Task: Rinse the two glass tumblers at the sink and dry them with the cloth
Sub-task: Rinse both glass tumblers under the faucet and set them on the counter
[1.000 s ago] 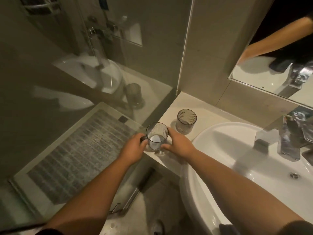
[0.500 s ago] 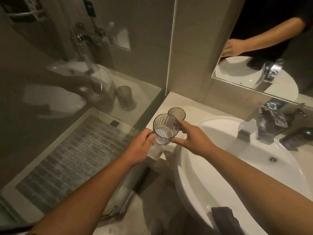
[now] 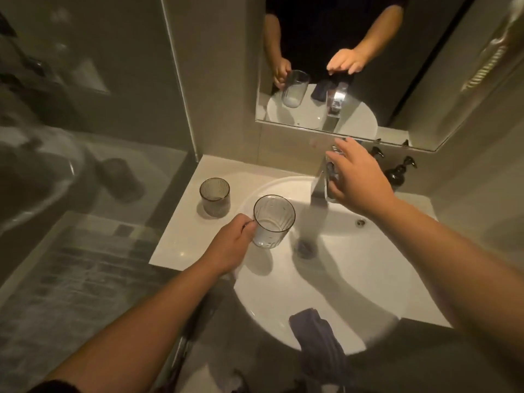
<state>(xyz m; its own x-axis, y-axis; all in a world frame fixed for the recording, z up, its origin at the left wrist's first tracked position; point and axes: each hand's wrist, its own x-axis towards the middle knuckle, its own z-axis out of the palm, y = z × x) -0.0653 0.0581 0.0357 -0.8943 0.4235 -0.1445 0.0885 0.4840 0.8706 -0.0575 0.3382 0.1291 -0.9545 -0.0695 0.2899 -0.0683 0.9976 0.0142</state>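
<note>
- Well, from the head view the job looks barely begun: the left hand has its fingers curled round one glass tumbler and holds it upright over the left side of the sink, near the rim.
- That tumbler seems to have a little water or a pale film at its bottom; I cannot tell which, so I would not call it rinsed yet.
- The right hand is up at the tap, fingers spread and loosely bent over its lever, gripping nothing that I can make out; whether it actually touches the lever is hard to say.
- No stream of water shows clearly under the spout, only a grey blur down to the drain, so my guess is that the water is just about to be turned on.
- The second tumbler stands upright on the white table to the left of the sink, well apart from both hands and untouched.
- The dark cloth hangs over the near rim of the sink, not in use, so no drying has begun.
- Still to do, as I judge it: rinse the held tumbler, rinse the other, then dry both with the cloth.
- In the mirror above, the same held tumbler and reaching hand appear, adding nothing new.
</note>
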